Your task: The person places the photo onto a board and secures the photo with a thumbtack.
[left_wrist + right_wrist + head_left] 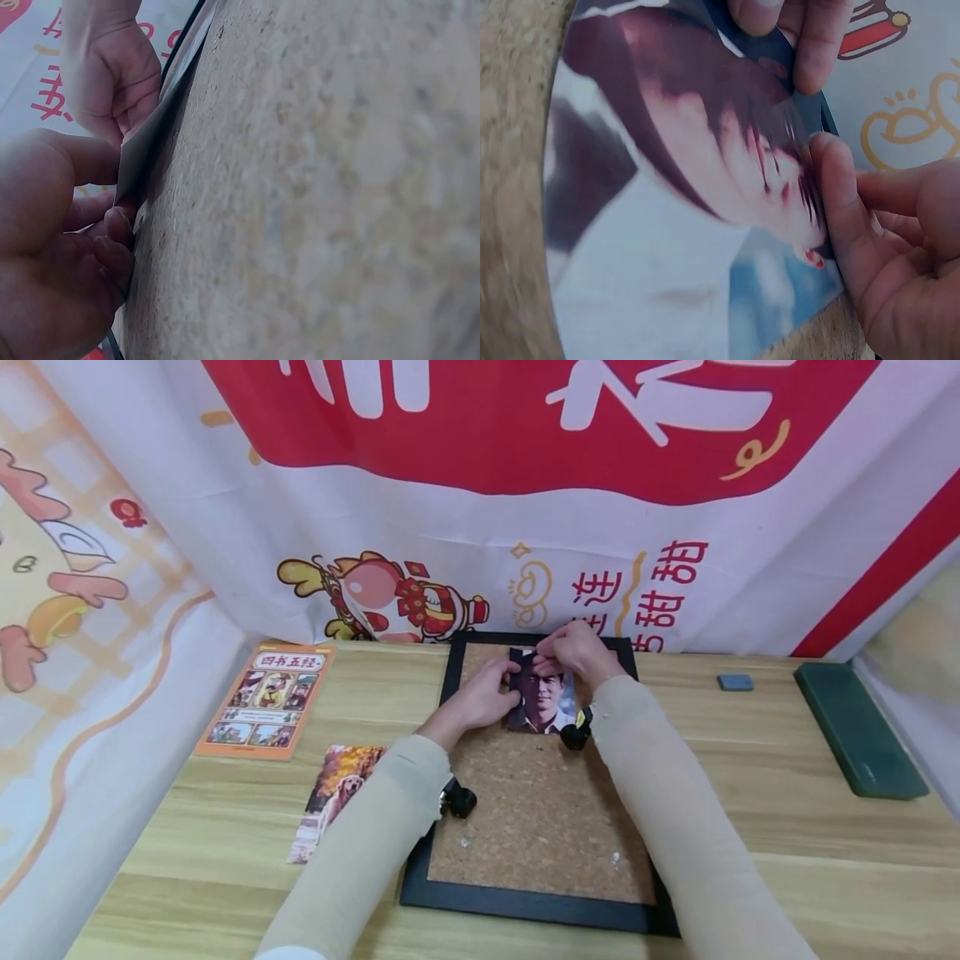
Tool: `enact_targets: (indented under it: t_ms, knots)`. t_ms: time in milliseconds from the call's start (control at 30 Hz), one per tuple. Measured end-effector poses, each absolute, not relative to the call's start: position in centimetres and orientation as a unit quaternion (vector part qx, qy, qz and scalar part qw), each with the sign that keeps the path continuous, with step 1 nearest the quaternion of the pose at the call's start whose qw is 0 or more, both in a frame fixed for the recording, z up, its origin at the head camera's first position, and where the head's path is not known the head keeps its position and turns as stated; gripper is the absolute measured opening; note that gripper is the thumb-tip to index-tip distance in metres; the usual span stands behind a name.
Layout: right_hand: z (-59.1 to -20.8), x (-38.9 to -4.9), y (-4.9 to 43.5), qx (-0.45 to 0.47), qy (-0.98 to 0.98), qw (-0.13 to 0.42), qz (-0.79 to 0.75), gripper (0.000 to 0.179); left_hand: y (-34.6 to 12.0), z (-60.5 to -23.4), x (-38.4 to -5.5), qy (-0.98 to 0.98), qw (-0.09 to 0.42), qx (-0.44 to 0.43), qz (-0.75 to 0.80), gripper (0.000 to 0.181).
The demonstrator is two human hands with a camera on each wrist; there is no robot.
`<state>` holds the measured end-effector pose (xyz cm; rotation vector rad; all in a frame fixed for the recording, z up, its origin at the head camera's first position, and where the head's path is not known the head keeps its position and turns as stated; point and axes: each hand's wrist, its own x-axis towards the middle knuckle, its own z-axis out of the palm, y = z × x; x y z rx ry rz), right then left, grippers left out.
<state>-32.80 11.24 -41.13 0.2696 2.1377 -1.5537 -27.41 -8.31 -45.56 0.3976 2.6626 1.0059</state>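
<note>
A portrait photo (542, 700) of a person lies over the upper part of a black-framed cork board (536, 818). My left hand (483, 695) pinches the photo's upper left edge between thumb and fingers. At the top edge, my right hand (579, 653) has its thumb and fingers bent around the photo's border. In the left wrist view the photo's underside (146, 154) tilts up slightly from the cork. The right wrist view shows the printed side (682, 172) close up, with fingertips of both hands near the top edge. Whether a small item sits between the right fingers is hidden.
Left of the board lie an orange comic-style booklet (266, 702) and a dog photo (337, 797), partly covered by my left sleeve. To the right are a small blue block (735, 682) and a green case (858, 727). Small shiny bits (615, 858) dot the lower cork.
</note>
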Motion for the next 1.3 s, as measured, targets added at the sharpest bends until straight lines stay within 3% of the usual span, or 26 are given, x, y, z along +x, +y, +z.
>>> enact_targets:
  t_ms: [467,733,1033,1300]
  knots:
    - [-41.2,-32.5,10.3,0.141,0.758,0.207,-0.602,0.022,-8.4,-46.5,-27.8,0.916,0.118,0.146,0.355,0.051]
    - [-41.8,-32.5,10.7,0.145,0.874,0.158,-0.436,0.022,-8.1,-45.4,-27.0,0.917,0.118,0.141,0.354,0.049]
    - [-42.6,-32.5,11.0,0.143,0.857,0.161,-0.468,0.030,-7.9,-44.5,-26.4,0.925,0.132,0.128,0.334,0.052]
    - [-43.1,-32.3,11.3,0.116,0.853,0.173,-0.478,0.023,-7.8,-44.7,-26.4,0.930,0.136,0.111,0.322,0.053]
